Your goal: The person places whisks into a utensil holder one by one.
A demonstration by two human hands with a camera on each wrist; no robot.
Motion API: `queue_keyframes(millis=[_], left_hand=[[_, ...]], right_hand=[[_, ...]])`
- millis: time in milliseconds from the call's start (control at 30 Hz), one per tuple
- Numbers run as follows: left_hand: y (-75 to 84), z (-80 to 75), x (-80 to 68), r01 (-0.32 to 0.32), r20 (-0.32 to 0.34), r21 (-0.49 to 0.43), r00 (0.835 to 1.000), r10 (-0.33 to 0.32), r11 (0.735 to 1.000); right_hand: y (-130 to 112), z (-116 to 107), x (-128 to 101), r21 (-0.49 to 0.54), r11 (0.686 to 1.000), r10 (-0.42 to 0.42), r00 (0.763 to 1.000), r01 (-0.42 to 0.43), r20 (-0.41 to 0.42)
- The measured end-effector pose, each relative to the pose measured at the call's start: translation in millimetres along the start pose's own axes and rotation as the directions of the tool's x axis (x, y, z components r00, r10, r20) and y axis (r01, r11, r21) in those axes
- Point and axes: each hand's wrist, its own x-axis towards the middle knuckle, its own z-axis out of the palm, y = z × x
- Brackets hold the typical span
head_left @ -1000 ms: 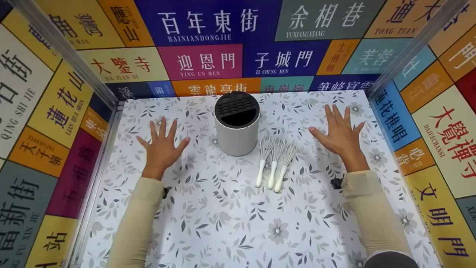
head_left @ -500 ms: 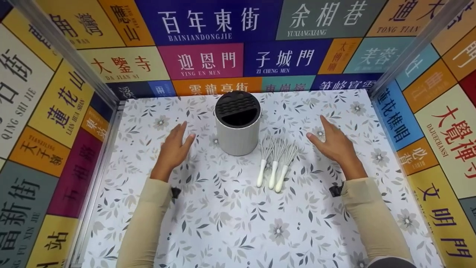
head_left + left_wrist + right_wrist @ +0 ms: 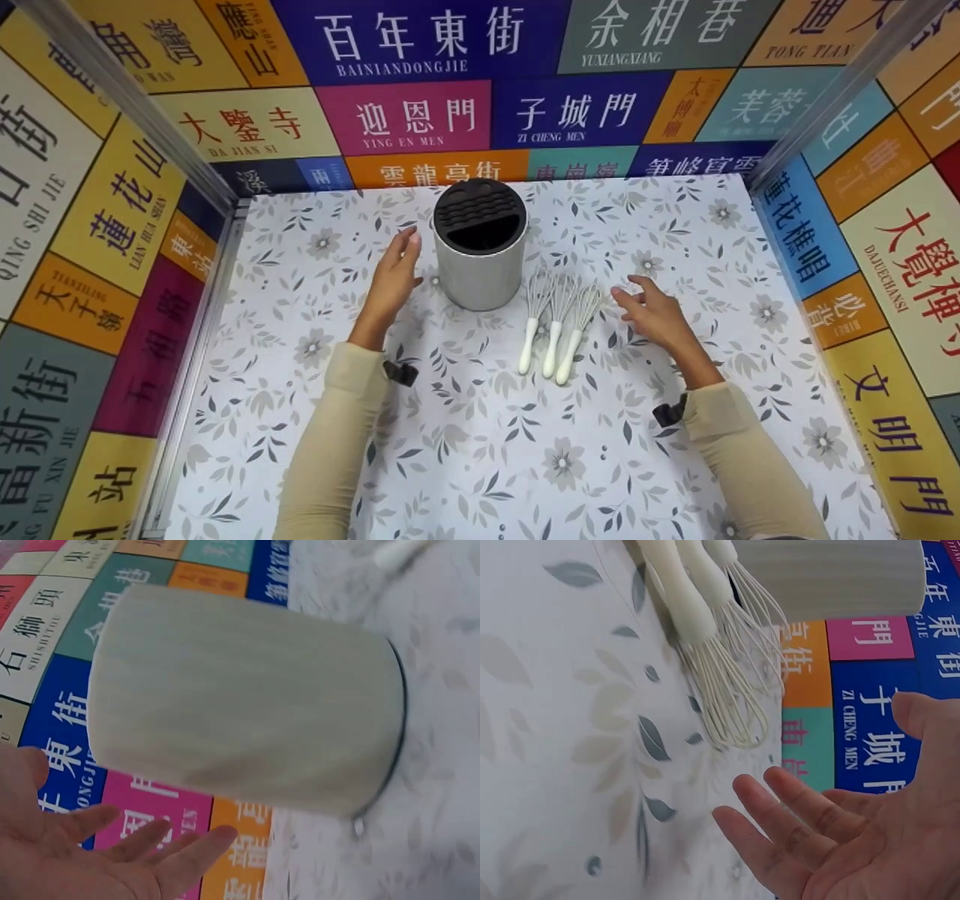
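A light grey cylindrical utensil holder with a black slotted lid stands upright near the back of the table. Just left of it, my left hand is raised with relaxed fingers and holds nothing; the left wrist view shows its palm side by the holder wall. Three whisks with white handles lie side by side in front and right of the holder, wire ends pointing away. To their right my right hand hovers, fingers loosely bent, gripping nothing. In the right wrist view the whisks appear beyond its fingertips.
The table has a white cover printed with grey leaves and flowers. Panels with large lettering, such as the back wall, enclose it on three sides. Small black wrist cameras sit below both hands.
The left hand has moved right toward the holder, its spread fingers drawing together. The right hand has come back toward the whisks, its spread fingers bending. The holder and whisks have stayed in place.
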Motion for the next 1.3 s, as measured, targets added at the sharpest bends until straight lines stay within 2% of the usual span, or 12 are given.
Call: queue_keyframes(millis=[133,233,367,500,567,833,1067,1300], left_hand=[[9.7,16.2,5.4,0.0,-0.073,-0.068,0.997,-0.005,0.998],[13.5,24.9,10.9,-0.038,-0.11,-0.065,0.994,0.03,0.997],[14.9,33.2,17.6,-0.091,-0.102,-0.048,0.991,0.086,0.995],[15.7,38.6,19.9,-0.086,-0.094,-0.006,0.992,0.085,0.996],[15.7,40.2,20.7,-0.086,-0.101,0.021,0.991,0.088,0.996],[10.4,44.8,25.8,-0.106,-0.121,0.059,0.986,0.112,0.993],[1.2,46.7,28.8,-0.095,-0.121,0.026,0.988,0.097,0.995],[1.5,48.4,31.8,-0.071,-0.118,-0.036,0.991,0.066,0.997]], right_hand=[[2.6,11.5,-1.8,0.134,0.988,0.077,0.996,-0.081,0.036],[2.5,21.0,-2.1,0.197,0.971,0.126,0.991,-0.134,0.05],[1.4,34.3,0.1,0.289,0.931,0.21,0.975,-0.223,0.074],[0.2,46.8,2.2,0.369,0.875,0.291,0.949,-0.314,0.117],[0.1,52.0,2.4,0.383,0.861,0.307,0.943,-0.334,0.13],[0.9,71.9,-0.4,0.381,0.871,0.288,0.95,-0.311,0.118],[2.7,86.6,1.1,0.415,0.861,0.28,0.955,-0.293,0.094],[2.1,85.4,2.8,0.403,0.869,0.27,0.958,-0.287,0.099]])
